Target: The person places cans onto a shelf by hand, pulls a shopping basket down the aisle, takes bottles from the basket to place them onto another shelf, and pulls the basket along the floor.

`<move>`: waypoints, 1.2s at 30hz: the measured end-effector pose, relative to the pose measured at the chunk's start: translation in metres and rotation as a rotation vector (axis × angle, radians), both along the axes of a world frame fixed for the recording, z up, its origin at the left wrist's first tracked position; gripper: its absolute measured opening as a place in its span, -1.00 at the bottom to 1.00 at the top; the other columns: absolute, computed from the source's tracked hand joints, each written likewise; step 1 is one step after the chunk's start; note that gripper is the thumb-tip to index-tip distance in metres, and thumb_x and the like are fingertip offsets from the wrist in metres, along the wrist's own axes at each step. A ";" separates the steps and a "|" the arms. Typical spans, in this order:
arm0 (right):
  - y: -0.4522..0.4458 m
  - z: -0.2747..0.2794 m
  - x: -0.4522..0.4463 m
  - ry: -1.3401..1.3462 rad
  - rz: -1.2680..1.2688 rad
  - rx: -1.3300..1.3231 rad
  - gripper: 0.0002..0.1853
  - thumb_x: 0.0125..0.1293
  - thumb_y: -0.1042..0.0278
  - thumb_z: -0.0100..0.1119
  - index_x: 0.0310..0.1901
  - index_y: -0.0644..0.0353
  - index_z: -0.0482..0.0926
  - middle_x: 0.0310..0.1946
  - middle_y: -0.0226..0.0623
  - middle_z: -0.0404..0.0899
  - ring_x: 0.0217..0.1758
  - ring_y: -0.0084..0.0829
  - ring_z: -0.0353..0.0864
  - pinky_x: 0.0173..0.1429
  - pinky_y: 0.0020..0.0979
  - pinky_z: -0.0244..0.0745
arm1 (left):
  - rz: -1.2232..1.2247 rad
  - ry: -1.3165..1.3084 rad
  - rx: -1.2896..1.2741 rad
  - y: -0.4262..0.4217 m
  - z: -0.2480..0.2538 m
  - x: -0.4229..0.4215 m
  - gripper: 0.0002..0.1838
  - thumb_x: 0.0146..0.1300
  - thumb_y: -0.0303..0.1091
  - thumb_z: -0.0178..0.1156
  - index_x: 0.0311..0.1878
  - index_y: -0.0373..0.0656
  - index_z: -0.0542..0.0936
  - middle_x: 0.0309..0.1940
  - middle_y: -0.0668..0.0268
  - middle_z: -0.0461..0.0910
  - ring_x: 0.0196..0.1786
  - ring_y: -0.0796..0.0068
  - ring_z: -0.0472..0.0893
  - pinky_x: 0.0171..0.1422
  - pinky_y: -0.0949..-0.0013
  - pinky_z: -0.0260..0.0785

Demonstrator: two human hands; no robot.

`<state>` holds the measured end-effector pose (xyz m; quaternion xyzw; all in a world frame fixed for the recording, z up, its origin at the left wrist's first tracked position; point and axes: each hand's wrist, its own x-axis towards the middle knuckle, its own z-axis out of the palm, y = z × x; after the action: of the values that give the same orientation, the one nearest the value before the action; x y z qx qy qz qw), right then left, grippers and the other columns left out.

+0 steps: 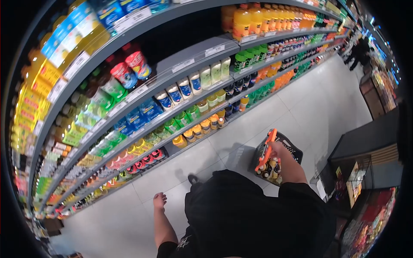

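My right hand (280,150) grips the orange handle (263,158) of a dark shopping basket (294,150), which hangs beside my right leg. Bottles or similar packs (272,168) lie inside the basket, partly covered by the handle and my arm. My left hand (160,200) hangs low on the other side, fingers curled inward, with nothing visible in it. Nearest to that hand is the lower part of a drinks shelf (183,148), still well apart from it.
Curved by the lens, long shelves of bottled drinks run along the left and ahead, including orange bottles (242,21) and white-and-blue bottles (185,87). Pale floor tiles (275,109) form the aisle. On the right stand display units (372,96); a person in dark clothes (360,51) is farther off.
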<state>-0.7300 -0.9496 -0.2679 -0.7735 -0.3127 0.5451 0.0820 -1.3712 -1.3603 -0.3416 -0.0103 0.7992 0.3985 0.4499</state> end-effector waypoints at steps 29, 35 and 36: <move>0.145 -0.074 0.024 0.006 -0.537 0.268 -0.55 0.45 0.02 0.21 0.14 0.23 0.60 -0.12 -0.16 0.76 -0.06 -0.19 0.78 0.07 -0.14 0.69 | -0.623 -0.313 -0.342 0.216 -0.059 -0.107 -0.65 0.49 -0.13 0.14 0.19 -0.10 0.58 -0.12 0.35 0.68 -0.19 0.50 0.65 -0.12 0.33 0.48; 0.021 -0.140 -0.115 -0.155 0.289 0.122 -0.54 0.35 -0.03 0.25 0.05 0.19 0.77 -0.07 -0.03 0.81 0.05 -0.10 0.79 0.18 -0.12 0.66 | -0.879 -0.320 -0.385 0.369 -0.050 -0.065 -0.79 0.47 -0.18 0.16 0.00 -0.05 0.62 -0.33 0.48 0.64 -0.26 0.59 0.66 -0.19 0.37 0.45; -0.008 -0.155 -0.133 -0.070 0.335 0.039 -0.53 0.36 -0.05 0.22 0.05 0.17 0.79 -0.06 -0.02 0.81 0.08 -0.10 0.78 0.18 -0.13 0.66 | -0.897 -0.364 -0.393 0.391 -0.060 -0.061 -0.79 0.47 -0.19 0.17 0.02 -0.05 0.62 -0.32 0.47 0.65 -0.27 0.59 0.66 -0.23 0.38 0.45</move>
<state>-0.8632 -0.9575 -0.4228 -0.7274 -0.4504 0.5177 -0.0058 -1.4326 -0.9694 -0.4018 0.1796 0.6938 0.0008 0.6974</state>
